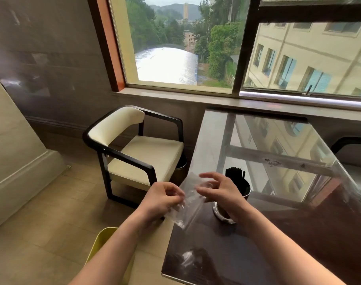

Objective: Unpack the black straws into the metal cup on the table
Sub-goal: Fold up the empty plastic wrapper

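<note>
A bundle of black straws (235, 174) stands upright in the metal cup (246, 191) on the glossy table (288, 233). The cup is partly hidden behind my right hand (218, 189). A clear plastic wrapper (188, 200) hangs crumpled between both hands, just left of the cup at the table's left edge. My left hand (161, 199) pinches its lower left part. My right hand touches its upper right part with fingers spread. I cannot tell whether the wrapper holds any straws.
A second metal object (223, 212) sits under my right wrist. Another bit of clear plastic (189, 259) lies on the near table. A cream chair (138, 153) stands left of the table. A yellow bin (102, 243) is on the floor below my left arm.
</note>
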